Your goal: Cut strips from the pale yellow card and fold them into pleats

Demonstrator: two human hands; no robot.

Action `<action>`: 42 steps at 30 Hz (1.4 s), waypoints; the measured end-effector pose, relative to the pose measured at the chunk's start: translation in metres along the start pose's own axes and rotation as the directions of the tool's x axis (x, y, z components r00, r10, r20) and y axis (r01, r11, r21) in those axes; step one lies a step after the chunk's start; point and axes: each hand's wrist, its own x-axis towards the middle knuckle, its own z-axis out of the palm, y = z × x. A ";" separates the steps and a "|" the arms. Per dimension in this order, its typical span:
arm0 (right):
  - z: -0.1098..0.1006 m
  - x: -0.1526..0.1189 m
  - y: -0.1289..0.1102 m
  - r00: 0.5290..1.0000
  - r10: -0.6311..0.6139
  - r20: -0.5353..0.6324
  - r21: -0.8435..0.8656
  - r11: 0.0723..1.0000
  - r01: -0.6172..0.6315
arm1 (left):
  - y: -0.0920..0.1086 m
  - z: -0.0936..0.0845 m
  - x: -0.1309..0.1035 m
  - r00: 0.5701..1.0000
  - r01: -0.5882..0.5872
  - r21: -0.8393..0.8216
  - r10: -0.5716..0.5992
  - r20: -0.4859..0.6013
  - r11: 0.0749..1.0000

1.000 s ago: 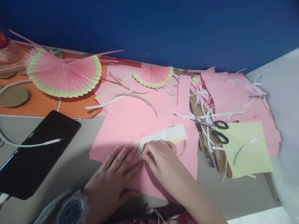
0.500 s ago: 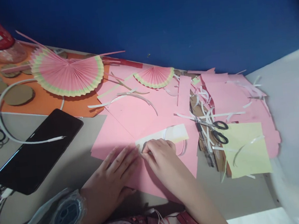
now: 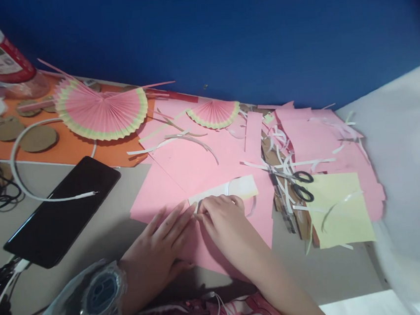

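On a pink paper sheet (image 3: 157,187) lies a pale yellow-white paper strip (image 3: 245,186), slightly slanted. My left hand (image 3: 166,243) rests flat with fingers stretched out, their tips at the strip's left end. Bent over the strip's lower edge, the fingers of my right hand (image 3: 225,220) are pinched together close to my left fingertips. What they pinch is hidden. A thin curled strip (image 3: 252,205) shows beside my right knuckles.
Scissors (image 3: 302,186) lie on paper scraps and cardboard, near a yellow sheet (image 3: 343,214). Pleated pink fans (image 3: 103,111) stand behind. At left are a black phone (image 3: 64,211), a white cable (image 3: 21,180), cardboard discs (image 3: 39,138) and a bottle (image 3: 3,53). A blue partition (image 3: 221,37) rises behind.
The camera view has shifted a little, so the left-hand items appear farther right. Both hands keep nearly the same pose on the strip.
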 end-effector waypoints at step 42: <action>-0.018 -0.004 -0.015 0.994 -0.105 -0.002 -0.223 0.970 0.102 | 0.016 0.008 -0.002 1.000 0.007 0.066 -0.009 0.020 0.998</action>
